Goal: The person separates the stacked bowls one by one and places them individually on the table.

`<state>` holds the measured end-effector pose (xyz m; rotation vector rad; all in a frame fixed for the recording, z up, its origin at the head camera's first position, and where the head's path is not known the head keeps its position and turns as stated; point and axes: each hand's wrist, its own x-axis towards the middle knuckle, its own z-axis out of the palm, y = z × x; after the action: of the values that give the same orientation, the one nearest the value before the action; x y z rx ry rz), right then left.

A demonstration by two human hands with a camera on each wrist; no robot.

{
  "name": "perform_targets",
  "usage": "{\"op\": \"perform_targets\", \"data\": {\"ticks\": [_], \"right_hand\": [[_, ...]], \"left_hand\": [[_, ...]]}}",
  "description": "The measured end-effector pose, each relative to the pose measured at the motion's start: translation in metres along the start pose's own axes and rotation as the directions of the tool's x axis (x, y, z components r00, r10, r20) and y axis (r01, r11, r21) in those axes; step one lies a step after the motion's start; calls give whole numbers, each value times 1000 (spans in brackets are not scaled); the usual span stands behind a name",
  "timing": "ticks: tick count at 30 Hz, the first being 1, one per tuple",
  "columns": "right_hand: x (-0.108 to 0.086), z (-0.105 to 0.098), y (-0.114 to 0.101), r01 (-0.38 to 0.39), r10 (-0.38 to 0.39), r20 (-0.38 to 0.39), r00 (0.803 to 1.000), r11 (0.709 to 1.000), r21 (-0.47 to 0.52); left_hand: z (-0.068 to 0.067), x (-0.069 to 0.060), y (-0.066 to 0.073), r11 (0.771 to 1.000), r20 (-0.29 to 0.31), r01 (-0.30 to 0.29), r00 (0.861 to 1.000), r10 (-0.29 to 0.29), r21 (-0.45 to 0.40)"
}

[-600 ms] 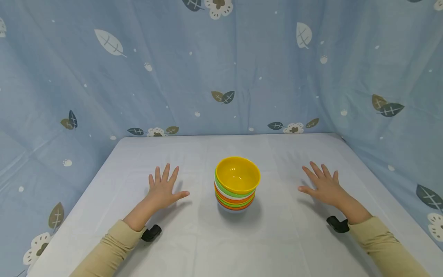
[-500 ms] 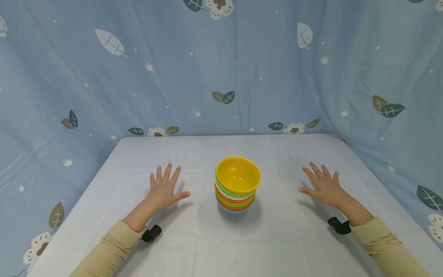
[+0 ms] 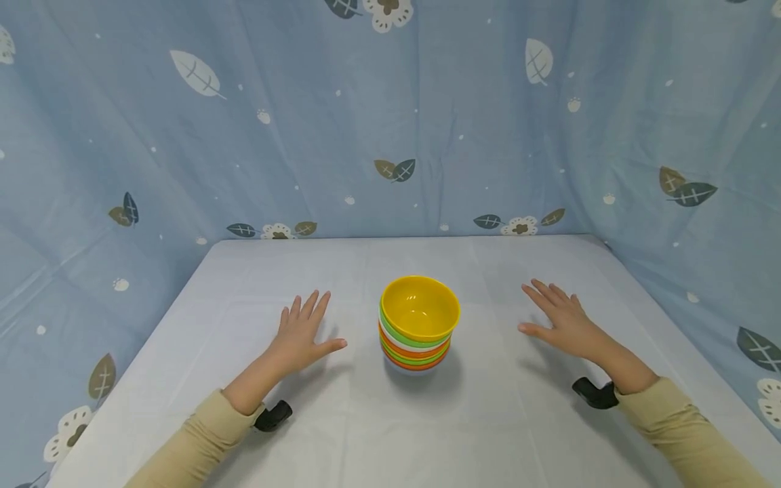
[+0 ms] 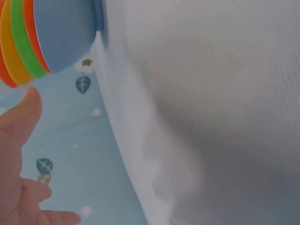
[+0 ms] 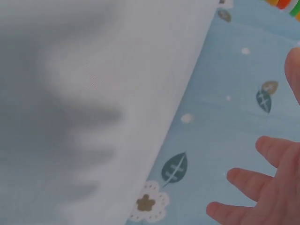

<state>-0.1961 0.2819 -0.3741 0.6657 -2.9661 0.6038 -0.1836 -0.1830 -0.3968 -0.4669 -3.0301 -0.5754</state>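
A nested stack of bowls [image 3: 415,352] stands upright on the white-covered table, with a yellow bowl [image 3: 419,308] uppermost, its inside facing up. Green, white and orange rims show below it. At the base, a blue bowl [image 4: 65,35] appears in the left wrist view. My left hand [image 3: 297,341] hovers left of the stack, fingers spread and thumb pointing at it, apart from the bowls. To the right of the stack, my right hand [image 3: 569,327] is held above the table with fingers straight, touching nothing. Only a corner of the stack [image 5: 283,3] enters the right wrist view.
The white tablecloth [image 3: 403,434] spreads around the stack to the table's back edge. Behind and at both sides hangs a blue curtain [image 3: 464,129] with leaf and flower prints. Each wrist bears a small black camera, such as the left one [image 3: 273,416].
My left hand has moved a little to the right, nearer the stack. My right hand has shifted slightly left and its fingers have drawn closer together. The bowls have stayed in place.
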Motion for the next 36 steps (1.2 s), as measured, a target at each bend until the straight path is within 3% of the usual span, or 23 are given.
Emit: {"op": "perform_targets", "data": {"ticks": [7,14,18,24,36], "right_hand": [[12,2,-19,47,-44,-39,998,994,94],[22,4,-35,46,-41,-36,999,987,152],[25,6,-41,46,-41,-28,999,976,212],[29,13,-52,63,-54,-34,998,935,350],[41,29,-76,108,-107,-32,994,859,500]], "left_hand": [[-1,-1,16,991,-48,-61,997,56,-122],[1,-2,32,963,-13,-57,998,55,-262],[3,-1,38,931,6,-37,999,42,-363],[11,0,45,869,18,-19,999,32,-494],[26,3,63,794,24,-33,998,59,-607]]}}
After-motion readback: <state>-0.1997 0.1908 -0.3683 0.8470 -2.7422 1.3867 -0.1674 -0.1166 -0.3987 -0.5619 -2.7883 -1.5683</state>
